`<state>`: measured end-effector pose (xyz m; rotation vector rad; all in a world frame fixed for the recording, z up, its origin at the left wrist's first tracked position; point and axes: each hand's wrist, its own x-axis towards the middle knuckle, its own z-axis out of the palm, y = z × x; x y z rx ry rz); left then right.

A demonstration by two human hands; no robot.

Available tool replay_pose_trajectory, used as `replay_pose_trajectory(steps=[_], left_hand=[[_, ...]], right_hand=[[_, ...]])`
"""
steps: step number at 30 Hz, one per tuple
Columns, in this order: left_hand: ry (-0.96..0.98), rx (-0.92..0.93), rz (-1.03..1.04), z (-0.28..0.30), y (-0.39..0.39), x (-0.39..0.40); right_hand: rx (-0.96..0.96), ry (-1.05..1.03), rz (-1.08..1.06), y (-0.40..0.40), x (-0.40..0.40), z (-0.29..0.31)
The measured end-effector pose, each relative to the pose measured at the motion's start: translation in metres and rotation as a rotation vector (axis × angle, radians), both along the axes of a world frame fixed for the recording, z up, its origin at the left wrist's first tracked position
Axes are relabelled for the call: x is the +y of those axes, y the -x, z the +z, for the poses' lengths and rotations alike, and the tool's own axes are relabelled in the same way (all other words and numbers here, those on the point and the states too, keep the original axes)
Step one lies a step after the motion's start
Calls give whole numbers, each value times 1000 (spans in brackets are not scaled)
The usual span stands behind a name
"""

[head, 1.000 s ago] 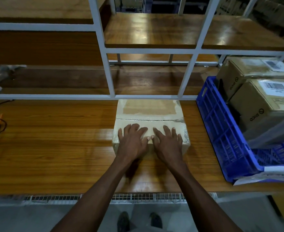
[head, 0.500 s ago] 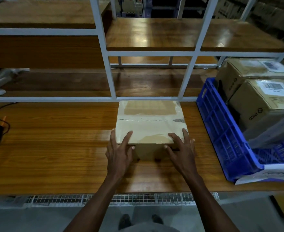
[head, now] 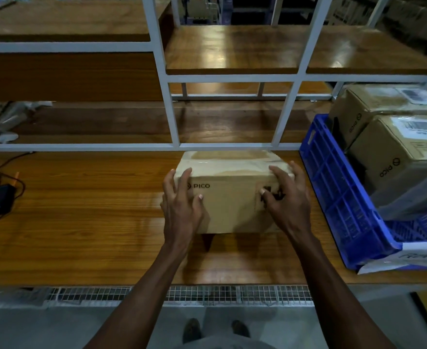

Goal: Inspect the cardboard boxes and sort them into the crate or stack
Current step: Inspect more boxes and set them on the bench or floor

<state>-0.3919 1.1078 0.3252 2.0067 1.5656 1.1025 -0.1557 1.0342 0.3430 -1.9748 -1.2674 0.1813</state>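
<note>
While both hands clasp the PICO box [head: 228,197], I'm mid-inspection.
Left hand [head: 182,205], right hand [head: 286,200] grasp its ends; two boxes [head: 393,144] already crated [head: 338,187].

The scene is dim and warm-toned, lit from overhead. Soft glare streaks the upper shelf [head: 235,50], and a paler sheen lies on the wooden surface [head: 86,217] left of the cardboard box [head: 232,205]. A dark shadow sits under the box's near edge. The box's top and the right hand [head: 286,197] are smeared by motion blur. Wide-angle distortion bends the white shelf frame [head: 165,76] and the blue crate [head: 338,197] toward the edges; the far background is dark and indistinct.
</note>
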Motion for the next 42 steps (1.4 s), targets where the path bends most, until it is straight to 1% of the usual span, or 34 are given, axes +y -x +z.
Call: replay_pose_trajectory(steps=[4,7,11,13,17,19,21,23,26,29,31,33,37,42], left_hand=[[-53,-7,32,29,0,7],[-30,19,-5,39,-2,14],[57,162,-54,44,-8,27],[109,232,-68,47,-11,40],[231,310,-107,50,-20,74],[280,372,-126,52,-24,87],[302,474,-131,57,-29,91],[292,575,-172,63,-37,87],[270,676,-228,62,-50,72],[270,699,-225,59,-49,71],[264,707,-237,59,-46,72],[262,714,-245,59,-44,73],[270,701,-213,61,-48,60],[114,681,-224,51,-50,19]], right_hand=[[13,-42,11,-5,10,28],[9,25,-3,-7,17,39],[-26,118,12,-7,29,46],[-77,219,34,-8,39,46],[-187,443,112,-5,68,44],[-233,485,143,-3,81,43],[-251,505,153,-5,88,43],[-260,520,156,-7,89,44],[-261,546,153,-6,89,45],[-272,603,154,0,93,58],[-258,622,191,15,92,64],[-244,629,225,32,87,60],[-215,595,207,41,75,46],[-233,557,219,36,71,44]])
